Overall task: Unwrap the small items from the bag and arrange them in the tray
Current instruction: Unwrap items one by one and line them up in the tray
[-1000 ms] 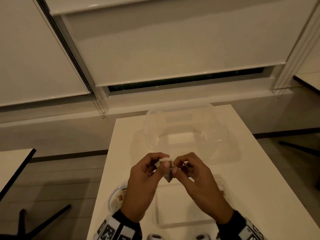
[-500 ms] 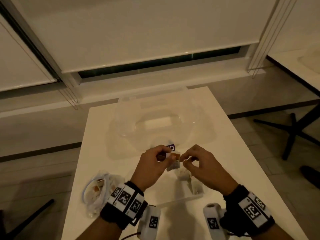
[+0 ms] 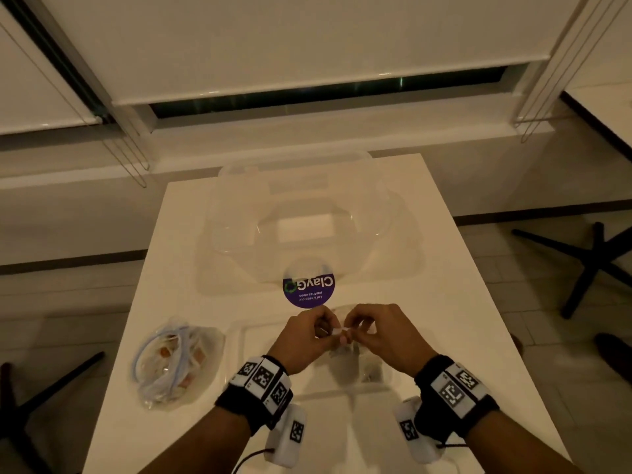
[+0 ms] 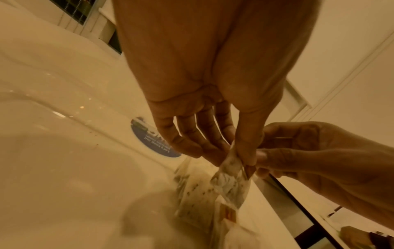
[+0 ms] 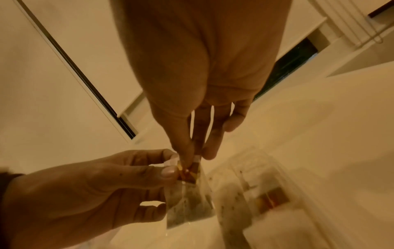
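Over the clear tray (image 3: 253,340) on the white table, my left hand (image 3: 307,336) and right hand (image 3: 376,331) meet and pinch the top of one small clear packet (image 4: 231,182) (image 5: 189,193) with an orange tag. It hangs below the fingertips. In the tray under my hands lie other small packets (image 3: 371,369) (image 5: 270,200). To the left on the table sits a clear zip bag (image 3: 172,362) with several wrapped items inside.
A large clear plastic container (image 3: 297,227) stands at the far side of the table, with a round purple sticker (image 3: 308,289) in front of it. Chair bases stand on the floor at the left (image 3: 44,378) and right (image 3: 595,254).
My view has tilted down, so the wrists, bag and tray now show. Both hands have sunk lower over the tray, still pinching the packet together.
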Action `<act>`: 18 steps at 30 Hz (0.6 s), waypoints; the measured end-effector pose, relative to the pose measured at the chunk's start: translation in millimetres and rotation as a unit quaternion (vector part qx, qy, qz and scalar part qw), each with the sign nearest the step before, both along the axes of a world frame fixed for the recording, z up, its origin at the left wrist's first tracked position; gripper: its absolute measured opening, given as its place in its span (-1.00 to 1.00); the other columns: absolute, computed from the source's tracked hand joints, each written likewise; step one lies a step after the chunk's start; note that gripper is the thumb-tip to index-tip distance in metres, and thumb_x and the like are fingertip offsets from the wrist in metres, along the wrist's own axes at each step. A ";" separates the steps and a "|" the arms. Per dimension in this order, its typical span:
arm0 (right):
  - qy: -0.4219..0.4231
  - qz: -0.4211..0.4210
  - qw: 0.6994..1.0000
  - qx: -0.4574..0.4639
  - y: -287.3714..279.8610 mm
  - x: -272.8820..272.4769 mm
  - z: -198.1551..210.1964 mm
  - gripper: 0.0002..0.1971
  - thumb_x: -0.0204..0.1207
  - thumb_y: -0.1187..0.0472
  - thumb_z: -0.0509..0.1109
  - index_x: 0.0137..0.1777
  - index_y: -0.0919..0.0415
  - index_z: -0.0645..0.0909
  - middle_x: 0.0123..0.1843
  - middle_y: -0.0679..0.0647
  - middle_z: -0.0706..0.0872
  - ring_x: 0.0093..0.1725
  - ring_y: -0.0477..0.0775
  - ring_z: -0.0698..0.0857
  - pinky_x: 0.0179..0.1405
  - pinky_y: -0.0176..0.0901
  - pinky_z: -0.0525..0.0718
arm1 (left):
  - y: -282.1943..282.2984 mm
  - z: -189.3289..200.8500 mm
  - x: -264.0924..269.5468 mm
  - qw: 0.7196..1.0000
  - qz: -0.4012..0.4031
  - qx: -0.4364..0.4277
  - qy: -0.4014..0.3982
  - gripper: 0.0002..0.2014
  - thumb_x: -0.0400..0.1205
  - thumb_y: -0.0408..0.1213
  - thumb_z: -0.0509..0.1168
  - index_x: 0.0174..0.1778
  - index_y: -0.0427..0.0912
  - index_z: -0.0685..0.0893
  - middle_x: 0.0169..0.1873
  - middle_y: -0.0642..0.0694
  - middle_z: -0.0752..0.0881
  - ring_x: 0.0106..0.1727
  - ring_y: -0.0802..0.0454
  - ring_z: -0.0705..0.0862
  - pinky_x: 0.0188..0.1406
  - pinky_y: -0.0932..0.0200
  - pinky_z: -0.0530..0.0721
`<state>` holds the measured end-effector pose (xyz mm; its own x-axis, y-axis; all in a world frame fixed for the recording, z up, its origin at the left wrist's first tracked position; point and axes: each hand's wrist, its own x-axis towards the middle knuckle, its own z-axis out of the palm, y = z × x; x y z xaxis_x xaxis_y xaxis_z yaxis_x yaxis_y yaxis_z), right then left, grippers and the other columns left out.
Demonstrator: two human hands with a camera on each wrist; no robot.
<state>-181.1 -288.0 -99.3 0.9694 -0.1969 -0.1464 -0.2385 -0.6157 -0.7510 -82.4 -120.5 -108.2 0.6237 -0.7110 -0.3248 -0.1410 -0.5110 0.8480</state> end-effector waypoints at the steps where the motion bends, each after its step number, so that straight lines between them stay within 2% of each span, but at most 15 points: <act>1: 0.005 0.001 1.000 -0.011 -1.1 2.1 -3.9 -0.94 0.44 0.18 0.53 -0.13 -0.01 0.76 -0.23 -0.15 0.80 -0.22 -0.13 0.73 -0.10 -0.18 0.70 | -0.4 -5.9 1.2 1.000 0.002 0.015 0.002 -0.82 0.51 -0.25 0.56 -0.11 -0.10 0.67 -0.21 -0.01 0.78 -0.26 0.20 0.71 -0.16 0.32 0.68; 6: 0.023 0.021 0.998 -0.054 -3.3 8.0 -22.4 -0.97 0.44 0.11 0.57 -0.17 -0.04 0.77 -0.22 -0.16 0.81 -0.25 -0.15 0.71 -0.08 -0.28 0.62 | -2.7 -30.6 0.7 0.997 0.009 0.080 0.000 -0.77 0.53 -0.24 0.55 -0.14 0.06 0.60 -0.21 0.05 0.73 -0.33 0.23 0.64 -0.30 0.42 0.58; 9: 0.035 0.037 0.994 -0.094 -2.3 9.0 -29.9 -0.98 0.46 0.07 0.53 -0.14 -0.06 0.75 -0.24 -0.20 0.78 -0.25 -0.17 0.64 0.04 -0.10 0.59 | -4.2 -37.9 -2.0 0.995 0.024 0.095 -0.017 -0.78 0.53 -0.32 0.52 -0.11 0.03 0.62 -0.19 0.05 0.75 -0.25 0.10 0.72 -0.13 0.19 0.74; 12: 0.043 0.058 0.987 -0.143 -2.3 10.0 -35.0 -0.97 0.50 0.05 0.47 -0.10 -0.07 0.73 -0.19 -0.16 0.82 -0.11 -0.09 0.69 0.04 -0.10 0.50 | -5.4 -41.1 -6.6 0.994 0.040 0.095 -0.019 -0.79 0.52 -0.40 0.49 -0.07 -0.06 0.64 -0.20 0.00 0.79 -0.22 0.00 0.79 -0.02 0.02 0.79; 15: 0.049 0.068 0.980 -0.180 -2.8 10.2 -40.5 -0.93 0.54 -0.02 0.43 -0.06 -0.09 0.69 -0.12 -0.15 0.80 0.02 -0.06 0.65 -0.05 -0.13 0.25 | -5.7 -44.4 -9.1 0.990 0.084 0.110 -0.029 -0.81 0.52 -0.38 0.46 -0.17 -0.02 0.60 -0.29 0.03 0.80 -0.28 0.07 0.78 -0.09 0.10 0.77; 18: 0.047 0.073 0.976 -0.200 -3.3 11.5 -44.7 -0.89 0.56 -0.06 0.41 -0.04 -0.09 0.68 -0.08 -0.15 0.79 0.06 -0.02 0.63 -0.05 -0.11 0.24 | -6.5 -46.7 -9.6 0.982 0.094 0.162 -0.028 -0.87 0.49 -0.27 0.48 -0.24 0.01 0.64 -0.30 0.00 0.82 -0.18 0.04 0.79 -0.05 0.09 0.76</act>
<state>-169.6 -291.3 -143.9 0.9776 -0.1163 -0.1753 -0.1814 -0.8877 -0.4231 -92.0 -127.0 -154.9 0.7573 -0.4460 -0.4770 -0.0595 -0.7746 0.6297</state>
